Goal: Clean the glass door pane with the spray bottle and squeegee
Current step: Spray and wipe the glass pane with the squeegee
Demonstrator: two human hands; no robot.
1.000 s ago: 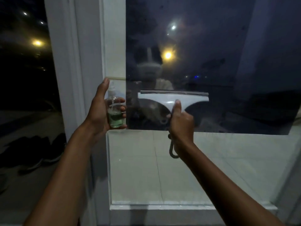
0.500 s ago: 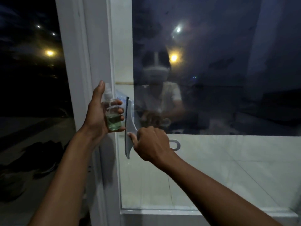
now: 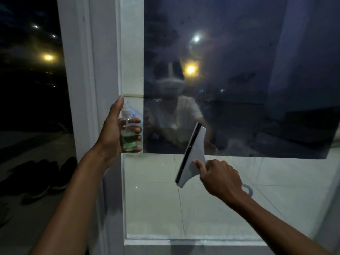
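**Wiping under way, most of the pane left**

Nearest, right hand [image 3: 220, 178] with fingers clenched round the squeegee [image 3: 193, 155] handle, blade tilted and apparently against the glass pane [image 3: 239, 89], low and a little in from its left edge. Left hand [image 3: 114, 133] wrapped round the spray bottle [image 3: 129, 133], held up by the door frame [image 3: 106, 70] at that left edge, green liquid low inside. Beyond, smudges across the upper pane: wiping probably far from finished.
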